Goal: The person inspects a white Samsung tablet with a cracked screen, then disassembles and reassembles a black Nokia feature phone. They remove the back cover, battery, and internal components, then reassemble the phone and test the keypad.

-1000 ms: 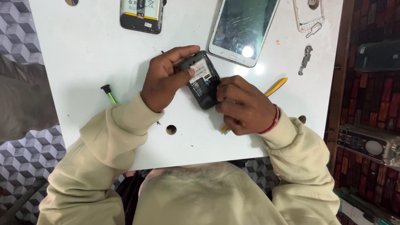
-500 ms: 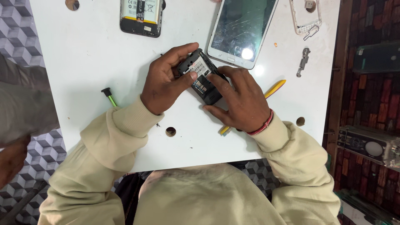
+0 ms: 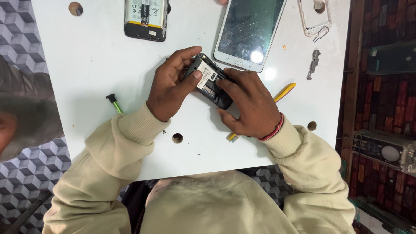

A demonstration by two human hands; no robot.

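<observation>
Black opened phone (image 3: 211, 82) clasped by left hand (image 3: 171, 86) and right hand (image 3: 249, 104), long axis upper-left to lower-right, mid-frame, bare white table (image 3: 86, 65) leftward.

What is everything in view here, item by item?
small phone: 1, black, back open, held in both hands at table centre
white phone: 1, cracked screen, top centre
opened phone: 1, black, top left
phone frame: 1, pale, top right
metal part: 1, grey, right
yellow tool: 1, under right wrist
green tool: 1, by left sleeve
table: 1, white, with holes
left hand: grips phone's left side
right hand: on phone's lower end
</observation>
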